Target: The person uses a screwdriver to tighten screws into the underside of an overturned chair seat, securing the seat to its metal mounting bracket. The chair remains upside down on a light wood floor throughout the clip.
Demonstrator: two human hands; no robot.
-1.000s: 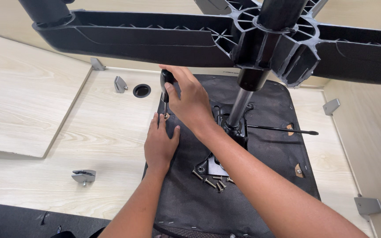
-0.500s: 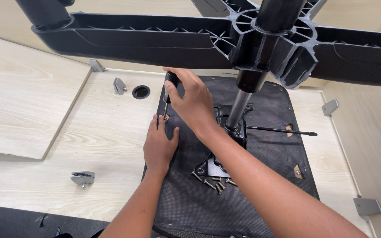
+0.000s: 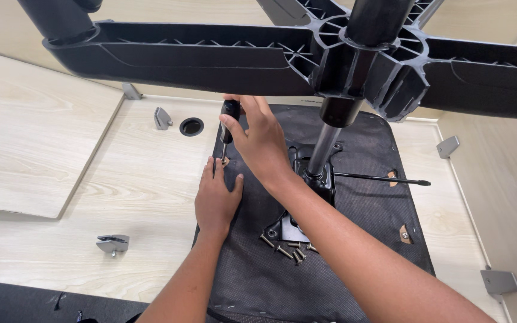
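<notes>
A black star-shaped chair base [image 3: 342, 54] looms over an upturned seat [image 3: 330, 239] on the pale tabletop [image 3: 121, 197]. The right hand [image 3: 261, 140], grip wrapped around a black-handled screwdriver [image 3: 228, 119], drives a screw at the seat's left edge, apparently mid-fastening; the left hand [image 3: 216, 200] lies flat, fingers spread, steadying. Spare bolts [image 3: 288, 248] wait nearby.

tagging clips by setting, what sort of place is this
Probably a furniture assembly spot: an upturned office chair seat lies on pale wood panels, loose screws beside its mount, metal brackets around.
</notes>
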